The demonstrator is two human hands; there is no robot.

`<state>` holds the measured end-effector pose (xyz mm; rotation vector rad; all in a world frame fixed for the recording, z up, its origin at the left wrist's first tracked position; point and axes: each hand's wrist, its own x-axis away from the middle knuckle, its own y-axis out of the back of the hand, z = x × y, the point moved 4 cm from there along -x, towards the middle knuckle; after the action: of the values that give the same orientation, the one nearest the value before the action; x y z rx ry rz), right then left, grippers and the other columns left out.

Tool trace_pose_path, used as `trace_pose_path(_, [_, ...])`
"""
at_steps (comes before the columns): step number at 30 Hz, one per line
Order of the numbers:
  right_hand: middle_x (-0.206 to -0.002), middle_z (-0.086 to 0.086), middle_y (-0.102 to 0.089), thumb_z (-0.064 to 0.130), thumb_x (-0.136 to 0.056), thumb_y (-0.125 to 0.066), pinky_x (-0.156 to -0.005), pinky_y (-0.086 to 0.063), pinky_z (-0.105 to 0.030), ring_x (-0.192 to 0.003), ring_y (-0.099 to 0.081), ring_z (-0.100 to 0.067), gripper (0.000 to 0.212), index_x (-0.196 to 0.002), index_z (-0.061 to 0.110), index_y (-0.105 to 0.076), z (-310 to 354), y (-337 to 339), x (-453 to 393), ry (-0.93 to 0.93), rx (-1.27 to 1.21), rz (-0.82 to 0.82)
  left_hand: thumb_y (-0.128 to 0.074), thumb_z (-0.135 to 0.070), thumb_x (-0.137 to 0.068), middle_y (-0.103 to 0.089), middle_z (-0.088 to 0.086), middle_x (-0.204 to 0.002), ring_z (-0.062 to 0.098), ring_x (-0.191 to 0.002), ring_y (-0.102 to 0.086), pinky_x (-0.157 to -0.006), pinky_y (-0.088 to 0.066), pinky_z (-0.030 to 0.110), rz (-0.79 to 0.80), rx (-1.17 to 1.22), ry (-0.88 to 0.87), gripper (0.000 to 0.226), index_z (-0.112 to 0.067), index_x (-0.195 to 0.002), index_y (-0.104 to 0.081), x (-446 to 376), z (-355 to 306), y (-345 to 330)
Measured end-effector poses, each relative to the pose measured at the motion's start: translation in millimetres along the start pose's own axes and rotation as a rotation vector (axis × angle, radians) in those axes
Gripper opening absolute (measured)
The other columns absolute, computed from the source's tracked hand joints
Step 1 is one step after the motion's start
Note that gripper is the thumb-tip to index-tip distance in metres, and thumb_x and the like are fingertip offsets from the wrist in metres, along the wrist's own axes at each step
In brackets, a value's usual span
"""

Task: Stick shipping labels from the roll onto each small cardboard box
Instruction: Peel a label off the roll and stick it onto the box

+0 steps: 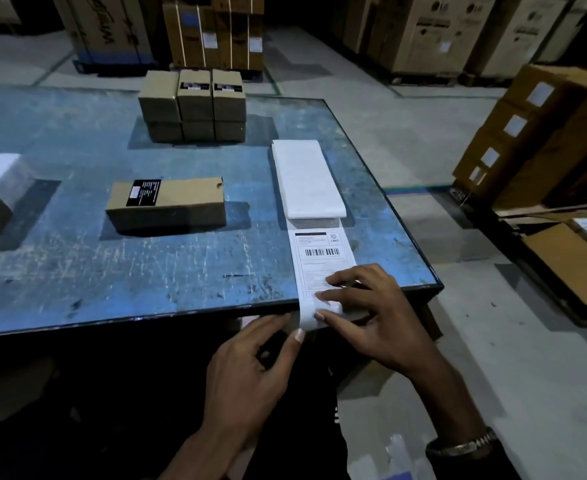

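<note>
Nearest the lens, the left hand (250, 365) is held just below the edge of the scuffed blue-painted surface (112, 258), its grip pinching the free end of the white printed shipping label strip (321, 261) where it curls over that edge. Just beside it, the right hand (371, 313) is laid on the strip, fingers spread and pressed flat on the paper; a metal wristwatch (465, 445) is worn on that wrist. The strip is fed from a white fan-folded label stack (307, 181) lying near the right side of the surface, not from a visible round roll.

The step in hand is judged to be peeling one label from its backing. It is best done with the backing pulled down sharply over the edge while the label is kept flat, so that a corner lifts cleanly and no crease is set. The adhesive should be kept off the fingertips.

A long brown cardboard box with a black sticker (167, 206) is waiting well apart to the left, and a stacked group of small brown cardboard boxes (193, 105) stands farther back. No white label is seen on either.
</note>
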<state>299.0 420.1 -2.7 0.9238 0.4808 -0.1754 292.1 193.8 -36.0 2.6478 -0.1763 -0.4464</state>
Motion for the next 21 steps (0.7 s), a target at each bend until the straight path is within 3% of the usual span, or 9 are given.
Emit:
trace_pose_path(3, [-0.120,0.013,-0.071,0.046,-0.090,-0.082,-0.088,-0.050,-0.049,-0.116,-0.063,-0.017,0.025,-0.109,0.030,-0.084,0.2,1.2,2.7,0.031,0.003,-0.037,-0.082,-0.029,-0.095,-0.079,-0.022,-0.112,0.002,-0.103,-0.076,-0.091,-0.063,0.033,0.087,0.311,0.157,0.023,-0.030,-0.118,-0.081,-2.2,0.8,-18.9])
trace_pose_path(6, [-0.116,0.013,-0.071,0.045,-0.090,-0.083,-0.088,-0.050,-0.050,-0.113,-0.063,-0.017,0.024,-0.110,0.032,-0.084,3.6,1.5,2.4,0.045,-0.003,-0.049,-0.075,-0.009,-0.097,-0.083,-0.004,-0.109,0.015,-0.106,-0.078,-0.096,-0.061,0.033,0.113,0.540,0.237,0.021,-0.016,-0.116,-0.079,-8.5,-2.8,-26.2])
trace_pose_path(11, [-0.113,0.017,-0.069,0.043,-0.095,-0.080,-0.089,-0.048,-0.046,-0.113,-0.062,-0.010,0.022,-0.115,0.033,-0.083,12.3,-3.1,-1.2,0.036,-0.009,-0.012,-0.071,-0.002,-0.099,-0.083,0.002,-0.106,0.018,-0.105,-0.078,-0.092,-0.059,0.025,0.075,0.611,0.249,0.018,-0.012,-0.112,-0.080,-13.0,-4.0,-28.9])
trace_pose_path(21, [-0.101,0.015,-0.071,0.032,-0.093,-0.082,-0.075,-0.056,-0.038,-0.099,-0.067,-0.008,0.010,-0.103,0.028,-0.085,24.2,0.7,-14.0,0.066,-0.021,0.015,-0.074,0.000,-0.097,-0.083,-0.002,-0.109,0.018,-0.109,-0.077,-0.099,-0.058,0.029,0.109,0.627,0.235,0.024,-0.016,-0.112,-0.083,-17.9,-8.7,-22.2])
